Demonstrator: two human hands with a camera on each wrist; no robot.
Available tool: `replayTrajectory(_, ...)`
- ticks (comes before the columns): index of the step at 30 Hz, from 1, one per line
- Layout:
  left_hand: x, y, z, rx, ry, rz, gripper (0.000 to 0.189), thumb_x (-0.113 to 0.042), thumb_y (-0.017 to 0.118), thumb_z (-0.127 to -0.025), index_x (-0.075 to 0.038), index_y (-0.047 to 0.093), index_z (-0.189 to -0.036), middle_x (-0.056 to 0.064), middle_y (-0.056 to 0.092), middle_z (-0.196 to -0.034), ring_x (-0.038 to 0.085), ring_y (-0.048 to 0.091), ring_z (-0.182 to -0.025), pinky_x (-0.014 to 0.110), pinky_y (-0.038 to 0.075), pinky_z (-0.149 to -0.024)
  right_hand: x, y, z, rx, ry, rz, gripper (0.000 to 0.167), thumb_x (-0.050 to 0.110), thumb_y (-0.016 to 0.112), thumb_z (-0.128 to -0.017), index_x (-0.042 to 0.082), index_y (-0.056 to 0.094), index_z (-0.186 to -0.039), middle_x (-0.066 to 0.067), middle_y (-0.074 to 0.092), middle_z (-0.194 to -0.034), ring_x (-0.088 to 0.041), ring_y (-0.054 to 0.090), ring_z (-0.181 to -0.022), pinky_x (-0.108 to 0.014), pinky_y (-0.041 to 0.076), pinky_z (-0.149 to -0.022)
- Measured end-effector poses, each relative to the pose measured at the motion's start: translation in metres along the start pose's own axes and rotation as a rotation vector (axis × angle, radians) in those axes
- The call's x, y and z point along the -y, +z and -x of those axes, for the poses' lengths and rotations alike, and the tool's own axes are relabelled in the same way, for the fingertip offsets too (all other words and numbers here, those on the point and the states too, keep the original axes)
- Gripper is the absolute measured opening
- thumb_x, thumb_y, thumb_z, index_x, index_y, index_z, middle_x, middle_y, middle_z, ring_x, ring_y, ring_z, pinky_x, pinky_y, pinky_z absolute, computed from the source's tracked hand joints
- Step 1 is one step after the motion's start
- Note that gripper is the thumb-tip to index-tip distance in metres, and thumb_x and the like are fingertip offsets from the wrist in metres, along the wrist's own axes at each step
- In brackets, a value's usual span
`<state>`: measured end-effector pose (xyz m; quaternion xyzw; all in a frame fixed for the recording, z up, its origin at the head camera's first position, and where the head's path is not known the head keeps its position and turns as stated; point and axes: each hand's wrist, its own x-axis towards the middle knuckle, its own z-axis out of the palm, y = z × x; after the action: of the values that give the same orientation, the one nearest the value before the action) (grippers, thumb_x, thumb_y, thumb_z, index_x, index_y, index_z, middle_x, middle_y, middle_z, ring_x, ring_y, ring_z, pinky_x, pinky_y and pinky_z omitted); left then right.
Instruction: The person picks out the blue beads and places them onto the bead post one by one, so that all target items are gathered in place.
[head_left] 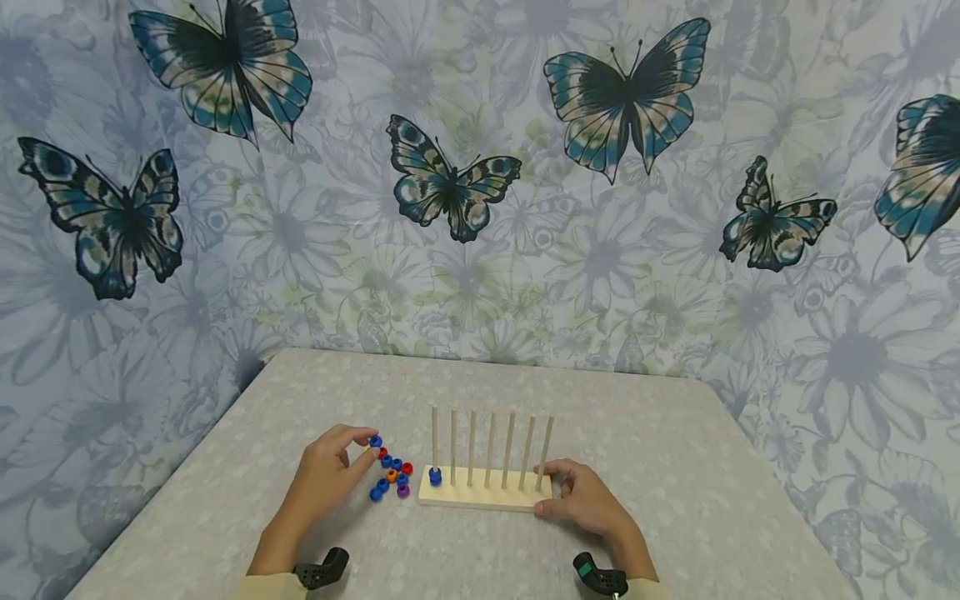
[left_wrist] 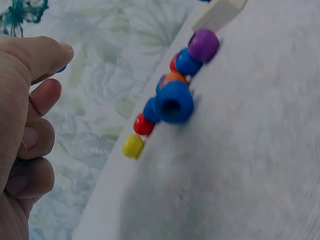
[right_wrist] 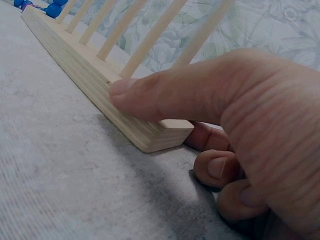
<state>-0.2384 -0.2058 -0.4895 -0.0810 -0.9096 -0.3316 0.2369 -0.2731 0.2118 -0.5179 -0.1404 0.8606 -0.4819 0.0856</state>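
Observation:
My left hand [head_left: 321,477] is raised over the left side of the table and pinches a blue bead [head_left: 376,441] between thumb and forefinger. Only a sliver of that bead shows in the left wrist view. Below and beside the fingertips lie loose beads, among them a purple bead [head_left: 403,492], an orange bead [head_left: 392,476] and a yellow bead [left_wrist: 133,146]. A wooden peg stand [head_left: 480,495] with several upright pegs is to their right. Blue beads [head_left: 435,477] sit low on its leftmost peg. With thumb and fingers, my right hand [head_left: 588,502] grips the stand's right end.
A pale patterned cloth covers the table [head_left: 675,450]. Its far edge meets a wall [head_left: 480,283] with butterfly and flower prints. Black wrist devices, such as the left wristband [head_left: 324,570], are on both wrists.

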Motion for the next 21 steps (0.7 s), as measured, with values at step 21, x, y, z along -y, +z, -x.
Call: replayTrajectory(21, -0.04, -0.009, -0.013, -0.07, 0.087, 0.018, 0.028, -0.023, 0.079, -0.088, -0.022, 0.072, -0.115, -0.009, 0.069, -0.099, 0.004, 0.042, -0.053, 0.021, 0.041, -0.048, -0.001, 0.0, 0.0, 0.004, 0.005, -0.008, 0.058, 0.026, 0.092, -0.068, 0.014, 0.071, -0.121, -0.005, 0.063, -0.096, -0.011, 0.041, -0.063, -0.023, 0.035, -0.053)
